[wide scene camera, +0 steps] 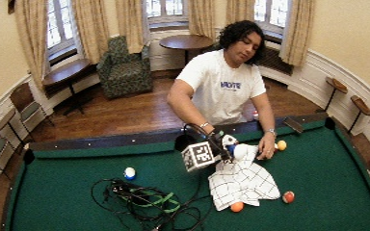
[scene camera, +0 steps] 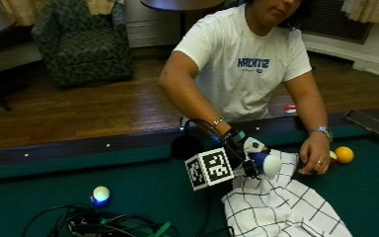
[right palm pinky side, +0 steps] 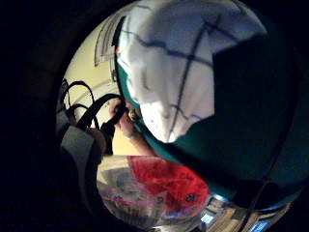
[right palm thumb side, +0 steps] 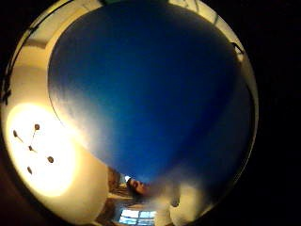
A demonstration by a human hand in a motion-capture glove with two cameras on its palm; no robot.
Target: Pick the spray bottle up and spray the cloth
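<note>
My gloved right hand (scene camera: 239,148) grips a blue spray bottle (scene camera: 260,161) just above the green felt, near the table's rail. The bottle's white end points down at the near edge of a white checked cloth (scene camera: 282,207), which lies spread on the felt (scene camera: 143,182). In the thumb side palm view the blue bottle (right palm thumb side: 146,89) fills most of the picture. The little finger side palm view looks down on the cloth (right palm pinky side: 169,67) over green felt. The person's bare left hand (scene camera: 314,158) rests on the cloth's far corner.
An orange ball (scene camera: 344,154) lies beside the bare hand, and a blue-and-white ball (scene camera: 100,194) sits to the left. A tangle of cables (scene camera: 97,224) lies at the front left. Two more balls (wide scene camera: 236,207) (wide scene camera: 288,197) lie by the cloth's front edge.
</note>
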